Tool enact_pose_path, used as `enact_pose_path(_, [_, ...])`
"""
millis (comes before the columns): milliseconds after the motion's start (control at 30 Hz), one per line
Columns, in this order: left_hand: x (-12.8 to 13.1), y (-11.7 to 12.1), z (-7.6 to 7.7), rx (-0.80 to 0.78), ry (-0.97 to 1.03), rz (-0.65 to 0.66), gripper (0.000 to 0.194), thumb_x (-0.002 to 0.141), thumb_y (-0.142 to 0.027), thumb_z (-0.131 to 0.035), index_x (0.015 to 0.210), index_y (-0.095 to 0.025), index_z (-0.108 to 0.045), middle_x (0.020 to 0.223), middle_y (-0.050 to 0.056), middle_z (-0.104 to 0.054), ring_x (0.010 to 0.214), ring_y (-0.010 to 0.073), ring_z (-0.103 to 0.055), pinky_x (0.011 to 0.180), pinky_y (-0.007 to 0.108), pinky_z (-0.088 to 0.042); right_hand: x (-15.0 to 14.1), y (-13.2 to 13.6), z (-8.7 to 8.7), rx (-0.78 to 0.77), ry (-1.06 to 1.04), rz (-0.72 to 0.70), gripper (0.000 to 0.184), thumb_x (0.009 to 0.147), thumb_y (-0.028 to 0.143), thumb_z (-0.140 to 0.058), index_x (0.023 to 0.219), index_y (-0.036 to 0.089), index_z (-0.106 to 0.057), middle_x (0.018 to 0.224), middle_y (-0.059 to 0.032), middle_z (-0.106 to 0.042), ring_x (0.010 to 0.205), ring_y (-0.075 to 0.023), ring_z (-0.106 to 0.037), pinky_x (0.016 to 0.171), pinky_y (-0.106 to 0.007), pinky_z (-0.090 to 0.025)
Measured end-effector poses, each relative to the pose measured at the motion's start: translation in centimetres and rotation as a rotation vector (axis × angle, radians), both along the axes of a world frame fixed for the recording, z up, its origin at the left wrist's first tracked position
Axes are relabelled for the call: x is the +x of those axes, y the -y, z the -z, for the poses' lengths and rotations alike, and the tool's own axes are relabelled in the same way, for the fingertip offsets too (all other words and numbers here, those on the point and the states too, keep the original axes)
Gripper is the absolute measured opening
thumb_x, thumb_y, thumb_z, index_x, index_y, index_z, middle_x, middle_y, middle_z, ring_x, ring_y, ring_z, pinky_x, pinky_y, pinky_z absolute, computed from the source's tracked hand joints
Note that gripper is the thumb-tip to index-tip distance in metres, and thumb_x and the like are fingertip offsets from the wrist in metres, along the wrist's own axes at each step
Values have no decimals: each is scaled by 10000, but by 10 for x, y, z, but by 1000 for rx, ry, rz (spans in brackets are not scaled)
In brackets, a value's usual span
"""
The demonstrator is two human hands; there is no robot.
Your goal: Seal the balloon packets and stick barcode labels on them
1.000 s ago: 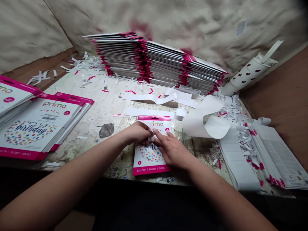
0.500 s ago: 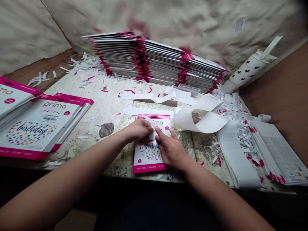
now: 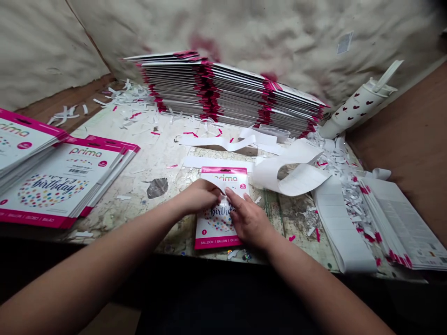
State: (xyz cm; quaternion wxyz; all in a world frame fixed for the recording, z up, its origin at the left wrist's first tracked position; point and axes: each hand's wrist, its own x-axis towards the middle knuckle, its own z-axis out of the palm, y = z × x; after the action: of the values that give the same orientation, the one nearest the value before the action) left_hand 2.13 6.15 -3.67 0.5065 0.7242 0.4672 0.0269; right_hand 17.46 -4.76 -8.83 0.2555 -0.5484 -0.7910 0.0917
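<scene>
A flat pink-and-white balloon packet (image 3: 218, 242) with "birthday" lettering lies face up before me. My left hand (image 3: 205, 195) is closed in a pinch over its upper left part, on a narrow white paper strip (image 3: 212, 182). The strip bends above the packet, and its lower end is hidden by my fingers. Across the packet's right side rests my right hand (image 3: 250, 218), fingers stretched out and slightly apart, the leading fingertip close to the strip. Whether that fingertip touches the strip, I cannot tell.
Tall stacks of packets (image 3: 233, 93) stand along the back wall. More packets (image 3: 70, 186) lie at left, others face down (image 3: 412, 218) at right. A label roll (image 3: 296, 174) curls right of centre. A heart-patterned tumbler (image 3: 359, 109) leans in the back right corner among paper scraps.
My left hand has turned over slightly, knuckles higher, and the strip now arcs upward from the pinch. My right hand stays on the packet. The view has shifted slightly.
</scene>
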Motion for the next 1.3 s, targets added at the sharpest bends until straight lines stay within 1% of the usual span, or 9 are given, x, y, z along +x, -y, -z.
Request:
enact_pose_path(167, [-18, 60, 24, 903, -82, 101, 410, 850, -242, -374, 1160, -61, -572, 1258, 205, -524, 1221, 320, -432, 1004, 471, -365, 1, 1, 2, -28, -87, -18, 687, 863, 102, -395, 1451, 239, -67, 1284, -88, -549, 1157, -186, -526, 1043, -479, -341])
enact_pose_path(400, [-10, 83, 40, 996, -241, 160, 507, 850, -421, -465, 1268, -138, -513, 1352, 212, -433, 1251, 372, -391, 989, 512, -372, 18, -16, -25, -148, -788, 197, 360, 773, 255, -610, 1125, 236, -537, 1298, -97, -496, 875, -143, -618, 700, -275, -542])
enact_pose_path(600, [-11, 82, 34, 983, -184, 93, 468, 849, -385, -476, 1247, -148, -537, 1482, 204, -189, 1262, 390, -367, 983, 492, -390, 22, -44, -35, -824, -1231, 265, 344, 617, 411, -726, 735, 177, -503, 571, 41, -596, 313, -22, -366, 287, -141, -221])
enact_pose_path(767, [-9, 85, 33, 976, -189, 86, 455, 857, -365, -466, 1238, -128, -540, 1506, 205, -54, 1273, 404, -348, 992, 489, -379, 15, -53, -23, -847, -1088, 420, 368, 566, 419, -737, 697, 170, -499, 485, 32, -579, 287, -29, -344, 283, -153, -196])
enact_pose_path(900, [-9, 82, 33, 967, -232, 182, 485, 863, -377, -442, 1259, -109, -519, 1430, 211, -320, 1283, 409, -324, 1005, 528, -347, 17, -52, -23, -812, -980, 457, 287, 627, 371, -712, 683, 172, -513, 500, 16, -595, 304, -45, -363, 301, -174, -245])
enact_pose_path(1033, [-11, 81, 33, 939, -249, 243, 488, 861, -422, -437, 1268, -163, -517, 1368, 193, -427, 1268, 436, -329, 974, 567, -351, 20, -41, -36, -478, -503, 584, 211, 686, 289, -693, 844, 174, -611, 588, -15, -621, 511, -138, -546, 478, -241, -421])
enact_pose_path(1133, [-10, 84, 32, 929, -242, 251, 472, 856, -423, -451, 1284, -228, -499, 1381, 185, -412, 1277, 443, -312, 964, 584, -346, 11, -28, -41, -148, -4, 449, 281, 857, 343, -506, 1079, 211, -618, 953, -123, -671, 927, -269, -606, 772, -418, -474])
enact_pose_path(1233, [-10, 85, 32, 911, -243, 249, 434, 857, -410, -452, 1244, -234, -538, 1393, 184, -394, 1294, 444, -279, 976, 582, -334, 4, -14, -30, -136, 160, 224, 360, 901, 414, -411, 1218, 322, -553, 1388, -100, -429, 1277, -357, -356, 939, -580, -348])
enact_pose_path(1300, [-14, 83, 32, 891, -227, 264, 444, 860, -425, -442, 1256, -243, -526, 1404, 171, -384, 1308, 424, -265, 992, 570, -325, 7, -7, -18, -182, 230, 302, 424, 892, 434, -421, 1286, 296, -497, 1449, -118, -336, 1311, -395, -283, 958, -652, -273])
